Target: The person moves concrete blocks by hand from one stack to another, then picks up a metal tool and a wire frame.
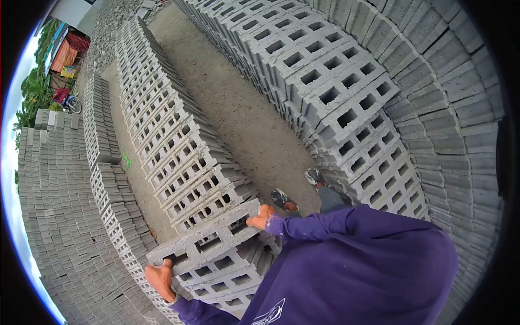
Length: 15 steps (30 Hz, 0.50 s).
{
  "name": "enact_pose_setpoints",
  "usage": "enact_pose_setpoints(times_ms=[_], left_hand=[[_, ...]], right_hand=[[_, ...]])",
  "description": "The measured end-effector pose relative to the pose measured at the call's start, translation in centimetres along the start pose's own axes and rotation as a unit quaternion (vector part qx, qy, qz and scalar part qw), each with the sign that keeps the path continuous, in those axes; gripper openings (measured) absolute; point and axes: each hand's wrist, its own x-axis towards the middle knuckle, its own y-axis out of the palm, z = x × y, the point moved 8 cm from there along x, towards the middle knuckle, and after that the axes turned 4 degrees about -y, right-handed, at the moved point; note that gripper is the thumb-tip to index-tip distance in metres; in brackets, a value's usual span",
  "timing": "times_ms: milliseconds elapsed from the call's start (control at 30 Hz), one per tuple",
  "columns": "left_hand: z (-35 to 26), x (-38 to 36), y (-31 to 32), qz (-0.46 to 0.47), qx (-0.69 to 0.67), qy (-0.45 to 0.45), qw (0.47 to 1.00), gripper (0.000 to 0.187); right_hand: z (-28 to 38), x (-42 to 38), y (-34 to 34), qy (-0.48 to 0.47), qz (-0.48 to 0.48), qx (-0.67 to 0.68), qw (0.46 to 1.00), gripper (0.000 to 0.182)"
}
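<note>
A grey hollow concrete block [224, 233] spans both my hands, its row of rectangular holes facing up toward me. My left hand [160, 280] grips its near-left end, the thumb at the end hole. At the opposite end my right hand [261, 217] is closed round the edge, with fingers hidden in or behind the block. The block lies at the near end of a long row of similar blocks [168, 135], overlapping it in this view. Below it, more stacked blocks [208, 280] show their holes.
A taller block stack [325, 70] runs along the right, with a large wall of blocks [444, 81] behind it. A dirt aisle [233, 103] lies between the rows, where my feet [284, 199] stand. More stacks [59, 206] fill the left; a parked motorcycle [70, 102] stands far off.
</note>
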Motion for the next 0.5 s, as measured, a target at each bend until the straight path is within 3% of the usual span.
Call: enact_pose_setpoints(times_ms=[100,200,300,367,500], left_hand=[[-7.0,-4.4,-0.5,0.015,-0.055,0.029,0.998,0.038],[-13.6,-8.4,2.0,0.033,-0.032,0.069,0.997,0.043],[-20.9,-13.0,7.6,0.115,-0.129,0.077,0.982,0.046],[-24.2,-15.2,13.8,0.122,-0.155,0.099,0.975,0.046],[-32.5,-22.8,23.1,0.220,-0.222,0.064,0.948,0.046]], right_hand=[[-2.1,-2.8,-7.3,0.057,0.040,0.005,0.998,0.058],[-7.3,-5.0,-16.0,0.085,-0.046,-0.016,0.995,0.055],[-10.5,-8.3,-26.5,0.088,-0.204,0.002,0.975,0.052],[-13.0,-7.9,-32.6,0.118,-0.179,-0.047,0.976,0.051],[-14.6,-7.5,-45.4,0.092,-0.281,-0.135,0.946,0.049]])
